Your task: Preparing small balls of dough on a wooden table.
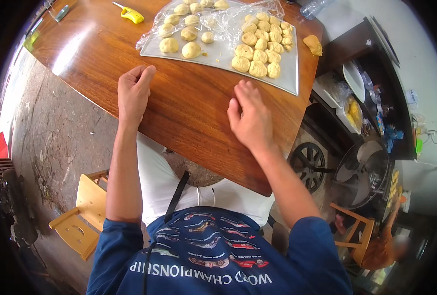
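My left hand (133, 95) rests as a loose fist on the wooden table, thumb uppermost, and no object shows in it. To the right, my right hand (252, 116) is cupped palm down just short of the tray's near edge. Its fingers are slightly blurred, and whatever may lie beneath the palm is hidden. Beyond both hands lies a metal baking tray (218, 60). Smooth round dough balls (191, 49) sit spaced apart on its left side. Rougher dough pieces (258, 69) are packed close on the right. Crumpled clear plastic film (222, 22) covers part of the tray.
A yellow gas lighter (131, 14) and a dough lump (313, 45) lie on the wooden table (189, 107). A standing fan (364, 173) and a shelf unit (388, 55) are at the right. Another person (380, 254) is at lower right; a wooden chair (80, 217) stands left.
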A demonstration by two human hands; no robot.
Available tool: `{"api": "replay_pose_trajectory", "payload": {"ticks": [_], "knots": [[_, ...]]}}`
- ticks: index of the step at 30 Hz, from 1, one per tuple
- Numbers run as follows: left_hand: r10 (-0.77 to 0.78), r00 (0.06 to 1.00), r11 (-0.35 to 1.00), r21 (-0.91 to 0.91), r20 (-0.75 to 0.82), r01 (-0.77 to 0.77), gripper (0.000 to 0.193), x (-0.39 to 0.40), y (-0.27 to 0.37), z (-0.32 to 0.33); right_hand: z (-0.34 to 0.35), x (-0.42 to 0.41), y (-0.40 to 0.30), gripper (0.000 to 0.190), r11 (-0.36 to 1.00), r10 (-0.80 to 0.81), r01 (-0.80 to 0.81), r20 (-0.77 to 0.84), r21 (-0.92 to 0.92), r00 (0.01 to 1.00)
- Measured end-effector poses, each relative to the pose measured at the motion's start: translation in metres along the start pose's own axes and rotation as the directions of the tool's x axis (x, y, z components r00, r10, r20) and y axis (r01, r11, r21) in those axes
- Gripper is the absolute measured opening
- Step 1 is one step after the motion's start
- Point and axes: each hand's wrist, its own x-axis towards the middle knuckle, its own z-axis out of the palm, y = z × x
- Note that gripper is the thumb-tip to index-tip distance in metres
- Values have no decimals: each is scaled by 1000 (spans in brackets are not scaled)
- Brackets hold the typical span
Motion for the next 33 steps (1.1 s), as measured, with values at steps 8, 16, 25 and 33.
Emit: {"api": "replay_pose_trajectory", "payload": {"ticks": [8, 16, 25, 33], "knots": [[-34, 999, 999, 32, 17, 34, 41, 1, 4, -2, -72, -51, 19, 86, 871, 178, -258, 220, 419, 959], [74, 996, 976, 204, 38, -81, 43, -5, 11, 9, -59, -50, 15, 54, 973, 129, -145, 99, 179, 987], [-123, 901, 986, -56, 415, 160, 29, -93, 60, 58, -85, -27, -9, 45, 971, 37, -45, 39, 237, 999], [-187, 716, 896, -182, 673, 405, 50, -118, 85, 83, -118, -8, -41, 52, 978, -137, 121, 86, 169, 987]]}}
